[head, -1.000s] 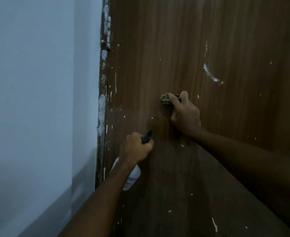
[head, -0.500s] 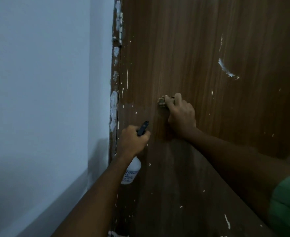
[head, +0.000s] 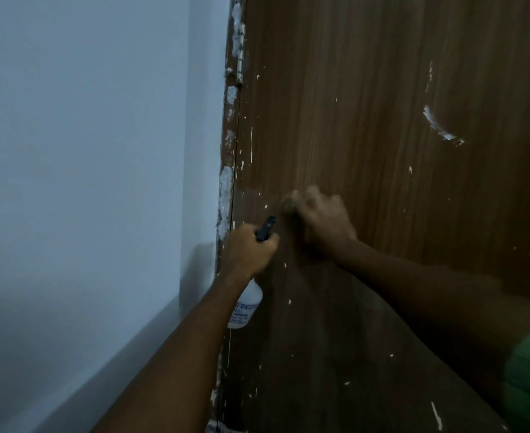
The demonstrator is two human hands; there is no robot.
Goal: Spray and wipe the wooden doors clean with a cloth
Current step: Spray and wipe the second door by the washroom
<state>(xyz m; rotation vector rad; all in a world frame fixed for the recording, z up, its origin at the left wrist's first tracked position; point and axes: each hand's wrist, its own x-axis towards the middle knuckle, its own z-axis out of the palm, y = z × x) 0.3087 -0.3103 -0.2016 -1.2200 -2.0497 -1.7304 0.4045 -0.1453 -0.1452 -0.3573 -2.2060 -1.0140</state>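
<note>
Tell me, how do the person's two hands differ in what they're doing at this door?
The left hand grips a white spray bottle and looks sharp; the right hand is blurred, pressing against the wooden door. The left sits lower, near the door's paint-flecked edge; the right is higher and further in. What the right holds is too blurred to tell. Both have curled fingers.

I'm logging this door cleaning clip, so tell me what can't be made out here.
Head view:
- Cloth: motion-blurred, mostly hidden by the right hand.
- Spray bottle: label too small to read; neck hidden in the left hand grip.
- Wooden door: cut off by the frame edges.
</note>
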